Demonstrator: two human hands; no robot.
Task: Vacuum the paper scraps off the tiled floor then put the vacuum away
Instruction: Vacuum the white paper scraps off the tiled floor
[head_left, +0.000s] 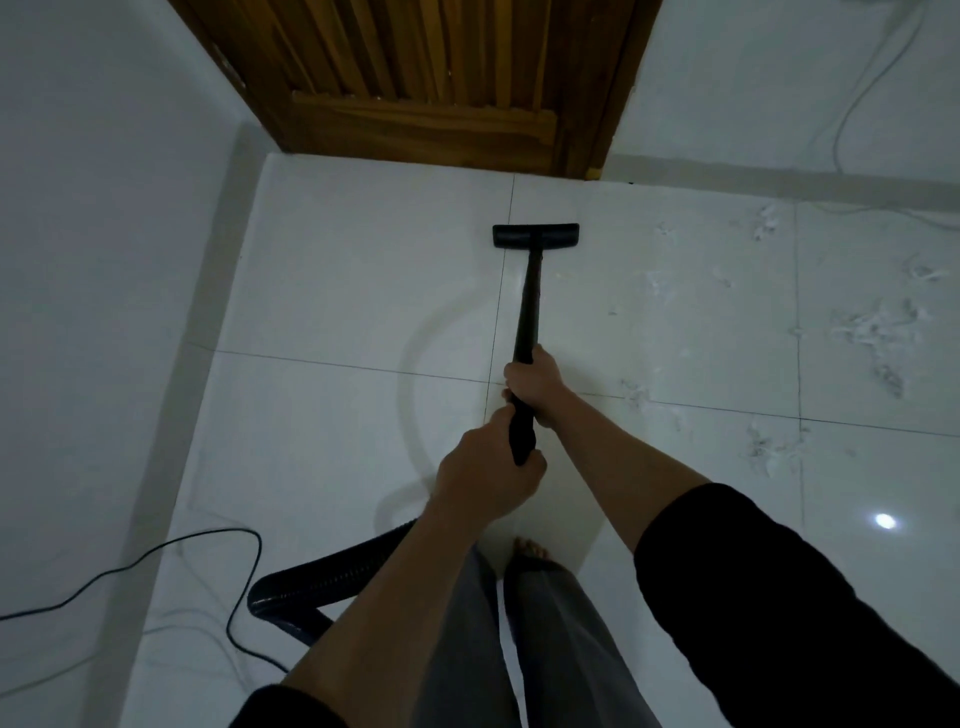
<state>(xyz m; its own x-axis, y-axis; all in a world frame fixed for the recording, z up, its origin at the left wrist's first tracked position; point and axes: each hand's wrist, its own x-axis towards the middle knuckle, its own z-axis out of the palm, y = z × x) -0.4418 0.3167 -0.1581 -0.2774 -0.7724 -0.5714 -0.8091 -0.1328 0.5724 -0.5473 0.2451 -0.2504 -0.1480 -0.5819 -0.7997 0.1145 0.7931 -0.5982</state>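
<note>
Vacuum: black rigid wand (525, 317) ending in a flat black floor nozzle (535, 236), resting on the white glossy tiled floor (332, 291) near the slatted wooden door (415, 78).
Hands: right hand (535, 382) wrapped round the wand higher up; left hand (485, 475) clamped on its lower grip, just beside.
Scraps: white paper scraps (872, 332) lie well right of the nozzle.
Hose: black ribbed hose (332, 574) curls behind the left arm.
</note>
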